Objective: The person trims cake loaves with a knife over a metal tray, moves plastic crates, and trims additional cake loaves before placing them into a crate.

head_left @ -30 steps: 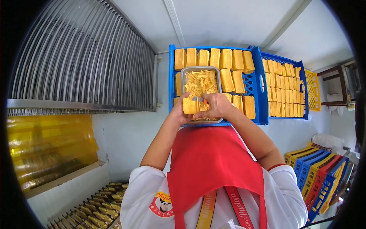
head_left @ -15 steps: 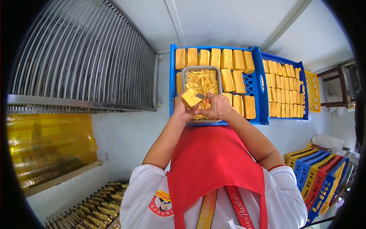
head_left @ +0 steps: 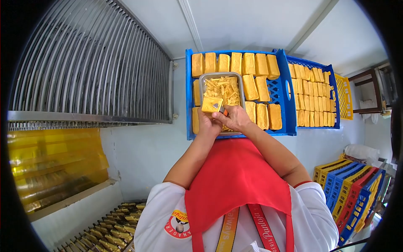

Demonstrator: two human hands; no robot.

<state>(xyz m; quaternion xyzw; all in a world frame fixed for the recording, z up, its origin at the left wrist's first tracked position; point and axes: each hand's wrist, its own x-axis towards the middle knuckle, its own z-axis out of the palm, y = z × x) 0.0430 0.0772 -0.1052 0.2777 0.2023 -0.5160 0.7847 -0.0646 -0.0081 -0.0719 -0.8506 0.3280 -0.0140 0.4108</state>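
Note:
A yellow block (head_left: 209, 105) is held over the metal tray by my left hand (head_left: 208, 123), whose fingers wrap round its lower part. My right hand (head_left: 236, 119) grips a knife (head_left: 225, 112) with an orange handle; its short blade lies against the block's face. Both hands are close together, nearly touching. Beneath them the metal tray (head_left: 242, 89) is filled with yellow shavings (head_left: 224, 89). It rests in a blue crate (head_left: 289, 117), among rows of upright yellow blocks (head_left: 249, 64).
A second blue crate (head_left: 337, 119) with many smaller blocks stands to the right, beside a yellow crate (head_left: 345, 96). Stacked coloured crates (head_left: 350, 193) are at the lower right. A metal rack (head_left: 90, 63) fills the upper left; dark racks with yellow pieces (head_left: 109, 227) lie below.
The block has been turned and tilted in my left hand, which has moved slightly right and closer to my right hand. The blade now lies on the block's face.

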